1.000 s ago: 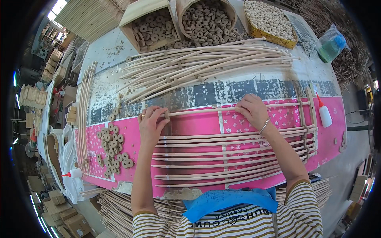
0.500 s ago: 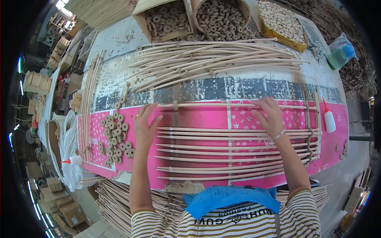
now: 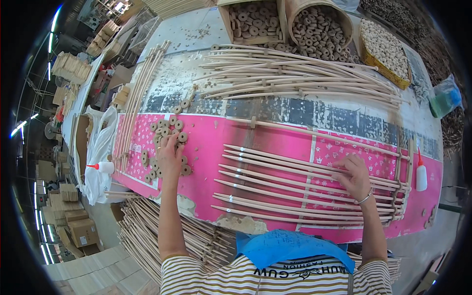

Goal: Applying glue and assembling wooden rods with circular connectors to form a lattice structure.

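Observation:
My left hand [image 3: 169, 156] is over a pile of wooden rings [image 3: 160, 129] at the left of the pink board. Its fingers are curled and closed down among the rings, seemingly on one; the fingertips are partly hidden. My right hand [image 3: 354, 174] is above a row of slim pale wooden rods [image 3: 275, 183], thumb and bent fingers apart, with nothing visibly held. The rods lie side by side, their tapered ends to the left. A separate rod [image 3: 305, 130] lies beyond the row, carrying a ring [image 3: 253, 122] near its left end. A notched wooden rack [image 3: 406, 182] supports the right ends.
Loose rods [image 3: 305, 76] lie in a heap at the back, near a box [image 3: 223, 24] and a round tub [image 3: 351, 37] of rings. A yellow basket [image 3: 386, 70] holds pale balls. Red-tipped white glue bottles stand right [image 3: 421, 178] and lie left [image 3: 105, 167].
My left hand has moved left and nearer, from beside the far rod to the ring pile. My right hand has come down from the far rod to the row. The view has shifted.

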Motion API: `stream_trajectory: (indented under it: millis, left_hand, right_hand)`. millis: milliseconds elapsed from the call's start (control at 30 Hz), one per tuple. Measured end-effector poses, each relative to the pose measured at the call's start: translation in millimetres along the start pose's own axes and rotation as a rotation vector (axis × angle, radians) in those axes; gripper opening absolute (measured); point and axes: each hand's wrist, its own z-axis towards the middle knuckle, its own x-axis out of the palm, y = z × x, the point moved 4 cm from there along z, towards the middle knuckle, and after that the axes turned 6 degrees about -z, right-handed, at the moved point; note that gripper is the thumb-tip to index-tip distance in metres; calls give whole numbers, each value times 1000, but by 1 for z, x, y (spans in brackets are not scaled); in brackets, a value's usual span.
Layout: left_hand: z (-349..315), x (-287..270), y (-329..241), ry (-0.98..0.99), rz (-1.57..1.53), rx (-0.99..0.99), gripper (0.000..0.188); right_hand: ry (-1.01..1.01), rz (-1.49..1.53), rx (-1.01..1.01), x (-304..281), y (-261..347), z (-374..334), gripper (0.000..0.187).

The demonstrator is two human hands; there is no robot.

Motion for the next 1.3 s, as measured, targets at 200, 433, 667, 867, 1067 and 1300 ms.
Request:
stream_trajectory:
  millis: [200, 433, 667, 867, 1067, 1300]
  left_hand:
    - [21, 9, -7, 35, 275, 45, 40]
    - [22, 2, -29, 35, 189, 14, 34]
    - [-14, 33, -64, 294, -1054, -425, 31]
    - [-16, 52, -75, 356, -1275, -478, 31]
    - [-16, 60, -73, 357, -1309, -527, 28]
    - [-16, 62, -79, 354, -1400, -575, 27]
  right_hand:
    - [9, -70, -20, 11, -2, -7, 22]
    - [-42, -48, -13, 12, 2, -9, 17]
    - [-99, 85, 107, 2, 5, -10, 14]
    - [-48, 142, 101, 1, 7, -5, 13]
    - [-116, 106, 82, -2, 6, -4, 13]
    - [-114, 138, 98, -7, -2, -2, 12]
